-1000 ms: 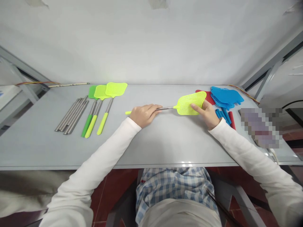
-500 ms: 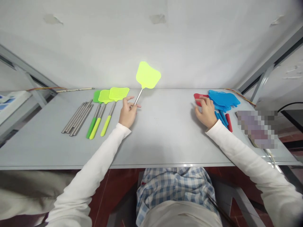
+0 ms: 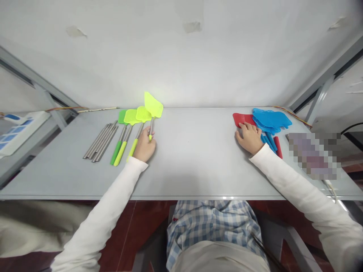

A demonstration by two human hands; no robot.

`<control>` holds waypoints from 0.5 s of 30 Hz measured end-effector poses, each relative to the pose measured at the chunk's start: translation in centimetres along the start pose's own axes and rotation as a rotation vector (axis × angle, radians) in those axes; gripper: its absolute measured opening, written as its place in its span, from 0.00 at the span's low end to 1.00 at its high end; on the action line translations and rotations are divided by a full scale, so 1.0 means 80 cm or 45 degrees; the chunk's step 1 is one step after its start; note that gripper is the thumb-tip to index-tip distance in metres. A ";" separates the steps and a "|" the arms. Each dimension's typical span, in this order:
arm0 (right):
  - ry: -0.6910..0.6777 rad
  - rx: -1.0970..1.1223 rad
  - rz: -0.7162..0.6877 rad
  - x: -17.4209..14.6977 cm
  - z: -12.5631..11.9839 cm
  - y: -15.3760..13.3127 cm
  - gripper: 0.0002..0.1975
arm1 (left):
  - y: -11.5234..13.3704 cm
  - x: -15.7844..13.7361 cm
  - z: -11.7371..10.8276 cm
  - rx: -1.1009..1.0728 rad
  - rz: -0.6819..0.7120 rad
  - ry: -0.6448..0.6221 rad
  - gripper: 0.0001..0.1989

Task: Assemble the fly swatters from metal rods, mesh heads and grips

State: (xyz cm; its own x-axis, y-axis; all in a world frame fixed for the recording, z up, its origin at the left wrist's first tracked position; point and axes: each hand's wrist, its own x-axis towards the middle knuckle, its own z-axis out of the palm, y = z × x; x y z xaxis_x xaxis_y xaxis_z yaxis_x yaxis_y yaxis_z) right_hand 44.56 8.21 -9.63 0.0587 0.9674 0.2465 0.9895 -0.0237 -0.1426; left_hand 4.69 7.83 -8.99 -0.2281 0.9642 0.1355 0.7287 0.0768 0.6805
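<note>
The left hand (image 3: 145,145) is closed around the lower part of a neon-yellow fly swatter (image 3: 153,105), with the metal shaft showing above the fingers. The swatter is at the left of centre over the grey surface (image 3: 195,162), head toward the wall (image 3: 184,68); most of its handle is hidden by the hand.

Just left of it, two assembled yellow swatters (image 3: 120,153) and one green swatter (image 3: 115,153) lie side by side, heads overlapping. The left hand partly covers the handle of the nearer yellow one. Further left lies a group of bare metal tubes (image 3: 102,141), roughly parallel.

The right hand (image 3: 249,138) is palm down, fingers bent and slightly apart, over the red swatter head (image 3: 241,118). Whether it pinches that head cannot be told. Blue swatter heads (image 3: 272,119) are stacked beside it. Blue handles (image 3: 270,141) and a red handle (image 3: 278,147) lie nearer the person, just beside the right wrist.
</note>
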 end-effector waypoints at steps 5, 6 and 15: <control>0.017 0.080 -0.146 -0.003 0.000 -0.003 0.24 | 0.004 -0.007 0.002 0.379 0.172 -0.005 0.33; 0.015 0.101 -0.180 -0.003 0.000 -0.003 0.24 | 0.005 -0.009 0.002 0.417 0.166 -0.016 0.32; -0.008 0.199 -0.387 -0.009 -0.002 -0.011 0.23 | 0.007 -0.028 -0.001 0.626 0.017 0.008 0.28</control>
State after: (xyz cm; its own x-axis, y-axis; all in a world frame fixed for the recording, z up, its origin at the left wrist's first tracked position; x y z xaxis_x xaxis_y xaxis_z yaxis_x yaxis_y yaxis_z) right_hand 43.64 7.47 -9.54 -0.2370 0.9258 0.2945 0.9295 0.3043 -0.2086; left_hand 5.56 5.71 -8.89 -0.2197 0.9644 0.1472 0.9497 0.1769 0.2584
